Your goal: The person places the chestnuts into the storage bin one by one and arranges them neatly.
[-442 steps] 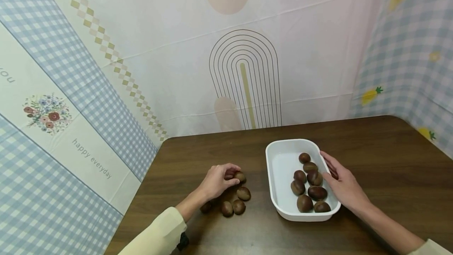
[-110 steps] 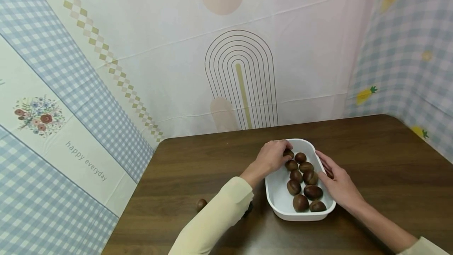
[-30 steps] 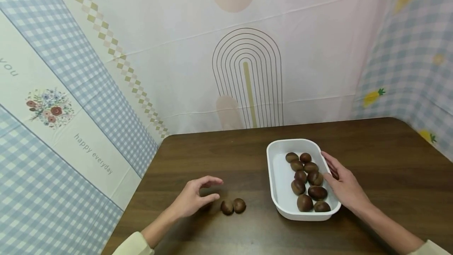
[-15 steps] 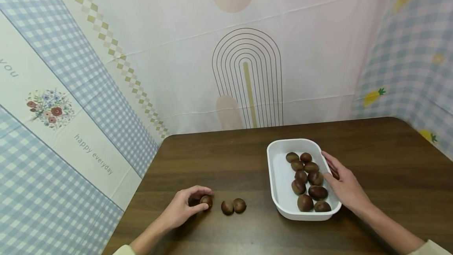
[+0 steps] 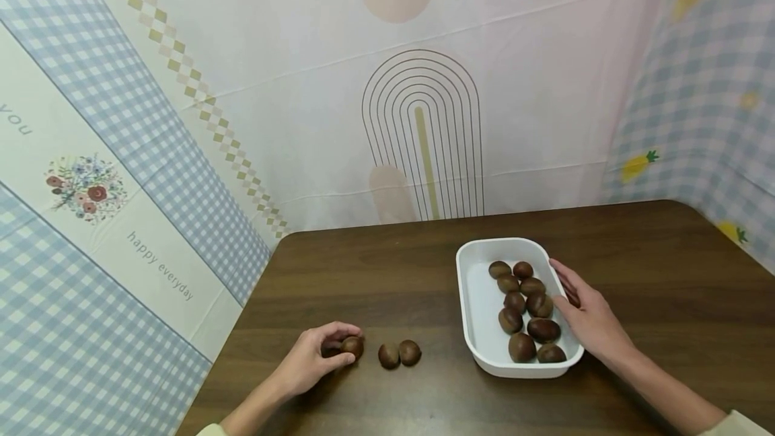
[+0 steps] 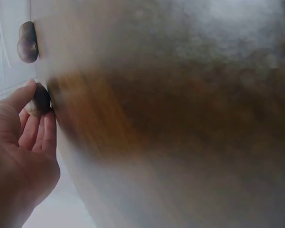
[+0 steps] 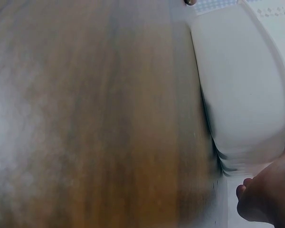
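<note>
My left hand (image 5: 311,358) pinches a brown chestnut (image 5: 352,347) between thumb and fingers at the left of the table. In the left wrist view the same chestnut (image 6: 39,100) shows at the fingertips, touching or very near the tabletop. Just to its right, two more chestnuts (image 5: 399,353) lie side by side. A white rectangular tray (image 5: 484,362) stands to the right, with several chestnuts (image 5: 543,330) grouped mostly along its right half. My right hand (image 5: 590,318) holds the tray's right side, thumb at the rim and fingers along the outer wall.
The dark wooden table (image 5: 363,261) has rounded back corners. A pale printed cloth (image 5: 290,140) hangs behind it, with blue checked cloth at the left and right. The tray's left half shows its bare white floor.
Over the earlier frames, chestnuts passed from table to tray by the left hand. Since one second ago, that hand has moved left and closed on a chestnut. The right hand stays on the tray.
</note>
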A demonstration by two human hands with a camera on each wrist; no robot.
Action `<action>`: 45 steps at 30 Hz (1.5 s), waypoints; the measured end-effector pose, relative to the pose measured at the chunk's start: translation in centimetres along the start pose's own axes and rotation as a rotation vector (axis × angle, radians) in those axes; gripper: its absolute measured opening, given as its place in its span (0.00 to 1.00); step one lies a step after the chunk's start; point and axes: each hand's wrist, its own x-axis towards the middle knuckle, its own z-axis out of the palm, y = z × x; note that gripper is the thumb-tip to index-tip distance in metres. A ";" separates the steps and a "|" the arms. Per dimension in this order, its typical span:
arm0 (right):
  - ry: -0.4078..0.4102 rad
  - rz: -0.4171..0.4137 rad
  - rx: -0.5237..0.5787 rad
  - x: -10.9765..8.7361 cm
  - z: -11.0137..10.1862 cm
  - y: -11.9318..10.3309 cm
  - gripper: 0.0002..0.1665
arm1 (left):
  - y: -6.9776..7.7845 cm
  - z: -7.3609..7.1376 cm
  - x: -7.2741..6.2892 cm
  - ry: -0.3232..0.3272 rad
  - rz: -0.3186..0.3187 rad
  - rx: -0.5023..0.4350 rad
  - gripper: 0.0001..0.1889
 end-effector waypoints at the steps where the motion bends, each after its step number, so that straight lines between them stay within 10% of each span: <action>1: 0.000 0.002 -0.001 0.0 0.0 0.0 0.37 | 0.0 0.0 0.0 0.001 -0.001 0.000 0.20; 10: -0.005 0.010 0.000 -0.1 0.0 -0.1 0.37 | 0.6 -0.3 0.5 0.037 0.006 0.023 0.20; 22: -0.003 0.003 -0.001 -0.1 0.0 0.0 0.37 | 4.4 -0.5 4.4 0.045 0.143 -0.038 0.20; 45: 0.020 -0.015 0.025 -0.1 0.1 -0.1 0.37 | 13.1 6.3 11.2 -0.176 0.418 -0.079 0.19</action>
